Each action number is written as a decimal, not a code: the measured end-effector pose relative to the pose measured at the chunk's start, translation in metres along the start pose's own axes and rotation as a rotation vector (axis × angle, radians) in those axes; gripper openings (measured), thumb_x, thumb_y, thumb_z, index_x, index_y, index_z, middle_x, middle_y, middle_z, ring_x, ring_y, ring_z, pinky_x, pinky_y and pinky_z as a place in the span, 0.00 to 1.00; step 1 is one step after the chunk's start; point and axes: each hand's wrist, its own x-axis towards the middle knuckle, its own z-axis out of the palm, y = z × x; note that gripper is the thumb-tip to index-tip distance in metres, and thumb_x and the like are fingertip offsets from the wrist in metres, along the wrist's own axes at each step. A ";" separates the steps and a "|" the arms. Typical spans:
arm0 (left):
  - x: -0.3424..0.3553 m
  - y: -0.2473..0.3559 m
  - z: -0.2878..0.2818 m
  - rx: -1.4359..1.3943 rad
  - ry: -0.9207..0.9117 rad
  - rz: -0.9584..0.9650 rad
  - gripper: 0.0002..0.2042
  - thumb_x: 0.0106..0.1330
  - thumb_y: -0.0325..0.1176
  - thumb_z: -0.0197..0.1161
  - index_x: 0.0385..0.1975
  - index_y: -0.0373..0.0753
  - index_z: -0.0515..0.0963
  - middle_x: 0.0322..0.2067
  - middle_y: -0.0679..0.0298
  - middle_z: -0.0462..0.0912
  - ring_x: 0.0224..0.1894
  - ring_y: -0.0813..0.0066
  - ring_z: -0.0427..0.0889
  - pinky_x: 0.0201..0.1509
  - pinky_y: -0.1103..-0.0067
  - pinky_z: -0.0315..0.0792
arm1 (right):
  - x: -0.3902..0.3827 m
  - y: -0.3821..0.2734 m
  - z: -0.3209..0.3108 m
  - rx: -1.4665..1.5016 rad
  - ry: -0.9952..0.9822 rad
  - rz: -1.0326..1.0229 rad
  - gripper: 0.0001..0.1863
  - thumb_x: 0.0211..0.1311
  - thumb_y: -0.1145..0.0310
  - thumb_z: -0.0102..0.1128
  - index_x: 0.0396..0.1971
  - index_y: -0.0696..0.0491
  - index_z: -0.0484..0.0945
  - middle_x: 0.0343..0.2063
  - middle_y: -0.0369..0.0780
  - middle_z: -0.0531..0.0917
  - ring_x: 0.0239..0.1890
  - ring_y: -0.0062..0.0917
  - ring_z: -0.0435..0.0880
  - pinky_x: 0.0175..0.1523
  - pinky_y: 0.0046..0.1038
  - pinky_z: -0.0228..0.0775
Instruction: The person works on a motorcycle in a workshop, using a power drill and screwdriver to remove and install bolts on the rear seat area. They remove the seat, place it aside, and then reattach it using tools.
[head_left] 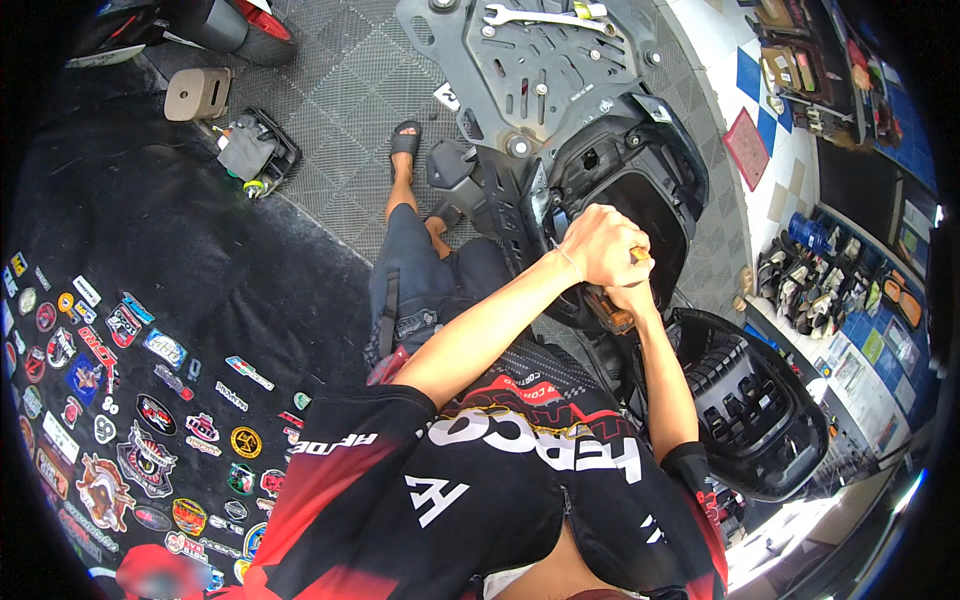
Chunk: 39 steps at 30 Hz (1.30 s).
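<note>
From my end, through the head view, both hands meet over the opened rear of a black motorcycle, just at the near side of its storage bin (660, 235). The left hand (598, 245) is on top, its fingers curled tight, with a small yellow piece (640, 254) poking out at their right side, so I read it as grasping that. The right hand (634, 294) comes up from underneath and touches the left one; its fingers are mostly covered, and I cannot tell how far they are closed or on what.

The relation I watch is with the orange-brown tool (612, 313). It lies just below the left hand and immediately to the left of the right hand, which is the nearer of the two. Its visible part slants from upper left to lower right. Whether it joins the yellow piece beneath the hands, making one long axis, I cannot see.

Beyond the bin, well apart from the hands, a wrench (545, 17) lies crosswise on the flat black rack (560, 100). To the right of the right forearm, a black ribbed panel (755, 410) rests with its hollow side showing. A beige stool (198, 93) stands off to the far left.
</note>
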 end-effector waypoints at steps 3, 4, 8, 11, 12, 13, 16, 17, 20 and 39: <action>-0.007 0.006 0.000 -0.048 0.102 0.056 0.13 0.46 0.43 0.67 0.23 0.39 0.84 0.24 0.60 0.85 0.28 0.60 0.84 0.36 0.69 0.75 | 0.007 -0.013 -0.013 0.080 -0.072 0.022 0.16 0.47 0.73 0.66 0.38 0.58 0.77 0.35 0.43 0.83 0.39 0.27 0.82 0.44 0.32 0.75; -0.007 0.006 0.000 -0.054 0.126 0.055 0.13 0.46 0.42 0.67 0.22 0.39 0.84 0.24 0.60 0.85 0.28 0.60 0.84 0.36 0.70 0.75 | 0.008 -0.005 -0.013 0.010 -0.034 -0.049 0.13 0.46 0.73 0.66 0.34 0.59 0.77 0.30 0.42 0.84 0.34 0.25 0.81 0.40 0.30 0.74; -0.002 0.004 -0.001 -0.046 0.074 0.019 0.12 0.47 0.42 0.66 0.22 0.38 0.84 0.24 0.60 0.85 0.28 0.60 0.84 0.36 0.69 0.75 | 0.007 -0.025 -0.014 0.025 -0.067 0.061 0.15 0.45 0.73 0.68 0.36 0.58 0.78 0.32 0.41 0.83 0.36 0.25 0.82 0.42 0.30 0.75; -0.005 0.008 0.005 -0.030 0.103 0.050 0.12 0.48 0.42 0.66 0.21 0.39 0.84 0.23 0.61 0.85 0.26 0.60 0.84 0.36 0.69 0.75 | 0.000 -0.021 -0.013 -0.026 -0.034 -0.005 0.15 0.46 0.74 0.68 0.36 0.58 0.78 0.32 0.41 0.84 0.38 0.26 0.82 0.44 0.30 0.75; -0.004 0.010 0.004 -0.022 0.064 0.038 0.13 0.49 0.43 0.66 0.22 0.39 0.84 0.24 0.60 0.85 0.28 0.60 0.84 0.37 0.69 0.75 | -0.002 -0.019 -0.013 -0.020 -0.019 -0.015 0.16 0.46 0.74 0.69 0.37 0.58 0.78 0.33 0.41 0.84 0.38 0.26 0.83 0.44 0.30 0.75; -0.003 0.011 0.003 -0.015 0.025 0.025 0.13 0.50 0.44 0.66 0.23 0.39 0.84 0.26 0.60 0.85 0.30 0.60 0.84 0.38 0.70 0.75 | -0.003 -0.015 -0.013 -0.013 -0.003 -0.026 0.16 0.46 0.74 0.69 0.37 0.58 0.78 0.33 0.41 0.84 0.38 0.26 0.83 0.45 0.30 0.75; -0.008 0.009 -0.002 0.029 0.097 0.002 0.15 0.55 0.46 0.65 0.28 0.38 0.83 0.31 0.58 0.85 0.35 0.60 0.84 0.41 0.70 0.75 | -0.006 0.003 -0.019 -0.052 -0.034 -0.059 0.17 0.47 0.73 0.72 0.38 0.58 0.78 0.33 0.41 0.85 0.37 0.27 0.83 0.45 0.30 0.76; -0.012 0.006 -0.005 0.046 0.152 -0.002 0.16 0.57 0.47 0.65 0.30 0.38 0.83 0.34 0.57 0.85 0.37 0.59 0.83 0.42 0.70 0.74 | -0.008 0.009 -0.020 -0.074 -0.056 -0.070 0.18 0.47 0.73 0.72 0.39 0.58 0.78 0.33 0.41 0.85 0.37 0.27 0.84 0.44 0.30 0.76; -0.028 -0.008 0.005 -0.096 0.156 -0.246 0.17 0.64 0.47 0.62 0.34 0.37 0.81 0.35 0.56 0.84 0.37 0.58 0.82 0.50 0.67 0.68 | -0.010 -0.008 -0.014 0.021 -0.058 0.045 0.19 0.47 0.72 0.75 0.40 0.59 0.80 0.32 0.41 0.86 0.34 0.25 0.85 0.44 0.28 0.76; -0.003 -0.014 -0.046 0.698 -0.628 -0.182 0.14 0.58 0.25 0.56 0.44 0.39 0.80 0.35 0.51 0.85 0.40 0.53 0.85 0.48 0.64 0.79 | -0.137 0.036 0.009 0.290 0.323 0.293 0.14 0.58 0.70 0.72 0.43 0.56 0.83 0.40 0.36 0.86 0.43 0.21 0.84 0.50 0.27 0.77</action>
